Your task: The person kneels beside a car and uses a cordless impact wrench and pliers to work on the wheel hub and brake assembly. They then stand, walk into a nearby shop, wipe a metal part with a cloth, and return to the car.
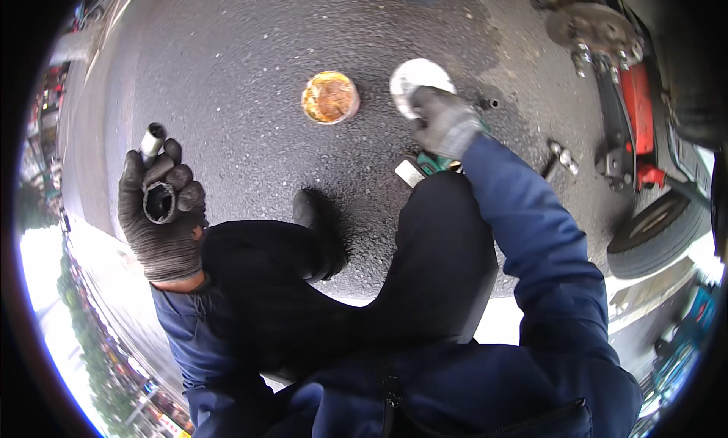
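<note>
The metal sleeve [152,141] is located at the upper end of the left hand [161,244], which is gloved. A second round opening, the dark ring [149,200], shows lower in the same hand; whether it belongs to the same part cannot be told. The left grip is closed, with the fingers curled around these items, clear of the ground.

The tub [331,98] stands on the asphalt [250,119] ahead of the person, uncovered, with an orange-brown, grease-like mass inside. To its right, apart from it, is the white disc [417,75], apparently a lid. The right hand [446,123], also gloved, overlaps the near edge of the disc. Motion blur prevents confirmation that the right grip is clamped on it.

Below the right wrist lies a green tool [429,163], partly hidden by the knee. A small dark socket [491,103] and a metal tool [563,157] lie further right.

At the right side, the hub assembly [588,27] is exposed, with a red component [638,108] nearby and a tyre [656,237] below.

Status, as judged: the tub is uncovered; the disc is not seated on it; the sleeve is still held in hand, not fitted; the hub carries no wheel. Overall progress cannot be established further.
</note>
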Available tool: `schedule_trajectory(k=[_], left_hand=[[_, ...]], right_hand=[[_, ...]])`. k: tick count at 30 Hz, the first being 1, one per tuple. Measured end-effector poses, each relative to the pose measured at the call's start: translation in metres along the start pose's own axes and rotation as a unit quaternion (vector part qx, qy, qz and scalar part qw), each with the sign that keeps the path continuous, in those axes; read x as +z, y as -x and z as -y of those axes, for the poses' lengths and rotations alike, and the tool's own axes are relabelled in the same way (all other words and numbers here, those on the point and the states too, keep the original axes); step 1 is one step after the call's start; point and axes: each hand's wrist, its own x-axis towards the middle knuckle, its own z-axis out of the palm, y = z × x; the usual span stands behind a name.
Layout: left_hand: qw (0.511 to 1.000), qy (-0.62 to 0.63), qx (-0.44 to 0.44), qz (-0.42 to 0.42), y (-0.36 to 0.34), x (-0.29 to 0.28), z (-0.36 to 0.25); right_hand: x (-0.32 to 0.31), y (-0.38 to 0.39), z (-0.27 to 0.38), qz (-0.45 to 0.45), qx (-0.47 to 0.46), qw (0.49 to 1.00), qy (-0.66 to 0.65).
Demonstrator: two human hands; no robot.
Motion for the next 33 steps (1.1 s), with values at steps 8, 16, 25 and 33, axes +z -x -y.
schedule_trajectory(k=[8,16,25,33], left_hand=[[0.995,0.063,0.04,-0.069,0.032,-0.033,-0.036],[0.983,0.117,0.088,-0.107,0.098,-0.085,-0.065],[0.971,0.122,0.115,-0.17,0.121,-0.101,-0.071],[0.98,0.098,0.086,-0.149,0.092,-0.107,-0.074]], right_hand=[[0.107,-0.139,0.093,0.285,-0.084,0.941,0.162],[0.139,-0.174,0.123,0.359,-0.03,0.906,0.224],[0.092,-0.131,0.034,-0.036,0.142,0.988,-0.059],[0.059,0.054,-0.129,-0.045,0.483,0.874,0.033]])
